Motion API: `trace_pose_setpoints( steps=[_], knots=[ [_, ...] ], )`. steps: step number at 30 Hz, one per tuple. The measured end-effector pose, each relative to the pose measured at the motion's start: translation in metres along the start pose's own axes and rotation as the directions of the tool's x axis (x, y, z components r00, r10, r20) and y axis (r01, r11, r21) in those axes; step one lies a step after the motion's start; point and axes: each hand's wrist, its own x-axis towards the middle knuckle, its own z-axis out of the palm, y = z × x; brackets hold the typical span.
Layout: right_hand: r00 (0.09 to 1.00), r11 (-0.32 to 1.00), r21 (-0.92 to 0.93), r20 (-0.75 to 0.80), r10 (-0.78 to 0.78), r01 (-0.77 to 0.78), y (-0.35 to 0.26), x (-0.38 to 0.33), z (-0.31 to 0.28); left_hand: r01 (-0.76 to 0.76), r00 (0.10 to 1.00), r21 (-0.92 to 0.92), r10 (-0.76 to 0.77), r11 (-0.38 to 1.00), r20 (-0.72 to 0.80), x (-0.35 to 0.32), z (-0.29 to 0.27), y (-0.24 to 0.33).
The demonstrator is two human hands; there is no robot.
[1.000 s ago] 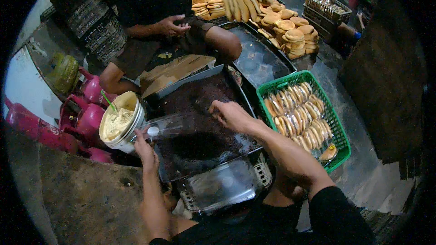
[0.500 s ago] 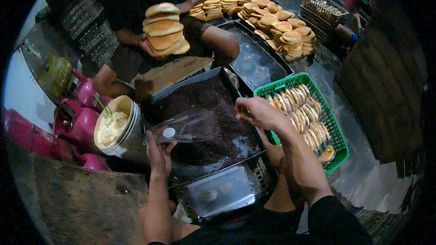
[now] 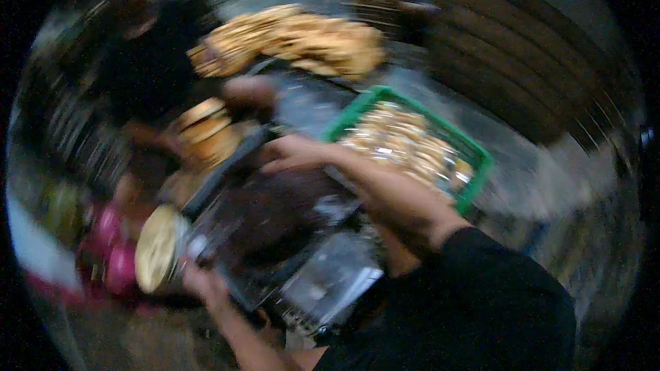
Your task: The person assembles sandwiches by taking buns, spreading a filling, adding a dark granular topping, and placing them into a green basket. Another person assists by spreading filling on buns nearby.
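Clear bag [image 3: 199, 246]: at the left hand [image 3: 205, 285], over the tray's left edge; a pale round spot shows on the blurred film. Its place above the tray may let loose bits drop back in.
Left hand: fingers look narrowed on the bag's near end, probably because such thin film needs a pinch to keep it steady.
Right hand [image 3: 295, 153]: over the far part of the tray, palm down, fingers partly bent; blur hides whether they hold anything, so their grip cannot be told.
Dark crumbs [image 3: 275, 216]: spread in the tray [image 3: 225, 173], whose raised walls seem to keep them contained between the two hands.
Bag stack [image 3: 333, 278]: flat, just beside the tray's near edge, presumably for easy reach.
Bucket [image 3: 182, 233]: left of the tray, its mouth of pale cream [image 3: 155, 254] facing the viewer.
Green basket [image 3: 476, 182]: right of the tray, its sides penning shiny-wrapped buns [image 3: 405, 141].
Co-worker [image 3: 141, 69]: across the tray, beside a bunch of buns [image 3: 206, 134].
Bread piles [image 3: 323, 41]: farther off, heaped together, likely to save room.
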Motion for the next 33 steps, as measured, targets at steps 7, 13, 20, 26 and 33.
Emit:
trace_pose_setpoints(
  steps=[7, 13, 20, 26, 33],
  knots=[
    [0.946, 0.962, -0.116, 0.190, 0.264, -0.245, 0.044, 0.000, 0.082, -0.070, 0.970, 0.417, 0.159, 0.906, -0.182, -0.014, 0.004, 0.011],
    [0.958, 0.986, -0.165, 0.282, 0.045, 0.002, -0.028, -0.013, 0.092, -0.160, 0.896, 0.268, 0.254, 0.950, -0.365, -0.013, 0.017, 0.012],
    [0.744, 0.970, -0.226, 0.663, 0.087, 0.088, -0.039, -0.024, 0.127, -0.183, 0.818, 0.619, 0.467, 0.764, -0.335, -0.008, 0.004, 0.002],
    [0.734, 0.946, -0.279, 0.676, 0.070, 0.167, -0.034, -0.026, 0.119, -0.252, 0.853, 0.516, 0.440, 0.819, -0.282, -0.026, 0.050, 0.027],
    [0.827, 0.968, -0.212, 0.562, 0.010, 0.132, -0.038, -0.028, 0.102, -0.211, 0.871, 0.412, 0.362, 0.886, -0.333, -0.015, 0.038, 0.021]
  ],
)
